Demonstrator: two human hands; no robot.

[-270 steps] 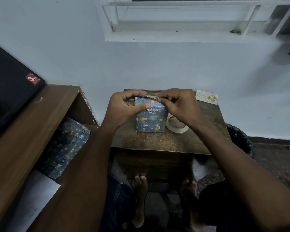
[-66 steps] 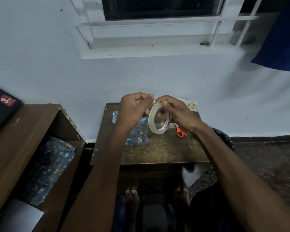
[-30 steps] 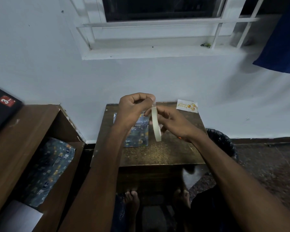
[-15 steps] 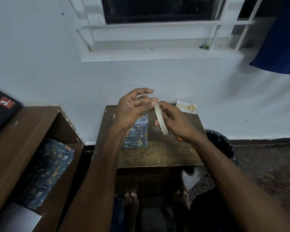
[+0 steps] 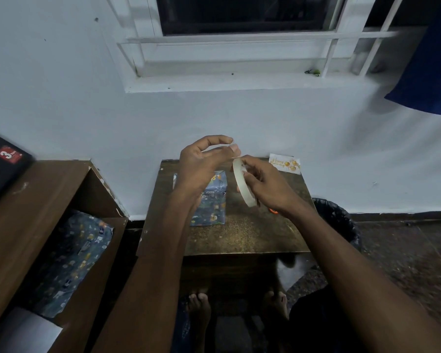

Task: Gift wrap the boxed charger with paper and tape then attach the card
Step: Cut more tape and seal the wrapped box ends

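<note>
Paper point(image 5: 69, 258) inside open cabinet point(image 5: 49, 189)

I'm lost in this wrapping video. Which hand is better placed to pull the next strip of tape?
The left hand. Its fingertips are at the top edge of the tape roll, and the right hand already holds that roll above the table.

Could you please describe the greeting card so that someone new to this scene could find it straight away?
Start at the small brown table under the window. At its far right corner, against the white wall, lies the greeting card. It is the only white, flat thing there, with gold lettering and balloons, unlike the blue wrapped box.
</note>
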